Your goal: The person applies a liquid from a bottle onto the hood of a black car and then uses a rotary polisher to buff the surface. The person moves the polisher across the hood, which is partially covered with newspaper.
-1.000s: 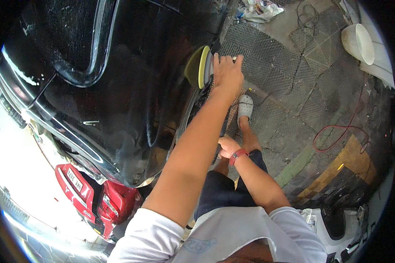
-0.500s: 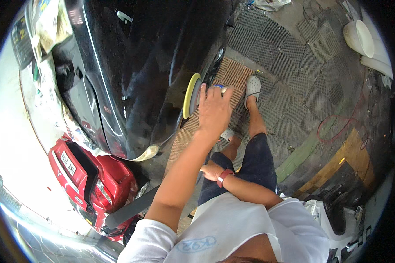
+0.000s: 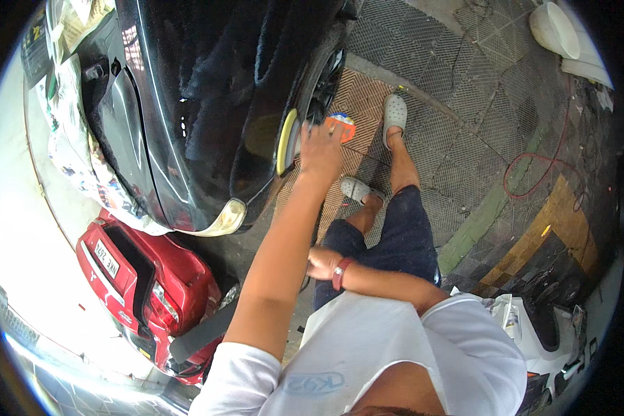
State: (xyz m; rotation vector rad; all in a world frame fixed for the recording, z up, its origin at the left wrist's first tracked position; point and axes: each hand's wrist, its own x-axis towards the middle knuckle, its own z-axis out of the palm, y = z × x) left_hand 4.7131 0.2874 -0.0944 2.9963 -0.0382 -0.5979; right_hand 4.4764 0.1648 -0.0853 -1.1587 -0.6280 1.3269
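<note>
White plate [image 3: 108, 258] — red car's rear.

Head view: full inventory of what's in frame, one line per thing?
car: 1, black, upper left, glossy panel facing the pad
polishing pad: 1, yellow, against the black car's side
red car: 1, red, lower left
paper masking: several sheets, pale, along the black car's left edge
round tin: 1, orange and blue, on the floor by the wheel
floor grating: grey and tan panels, centre and right
hose: 1, red, looped on the floor at right
tub: 1, white, top right
clogs: 2, grey, on the person's feet
wristband: 1, red, right wrist
left hand: at the pad's back
right hand: resting on the thigh
</note>
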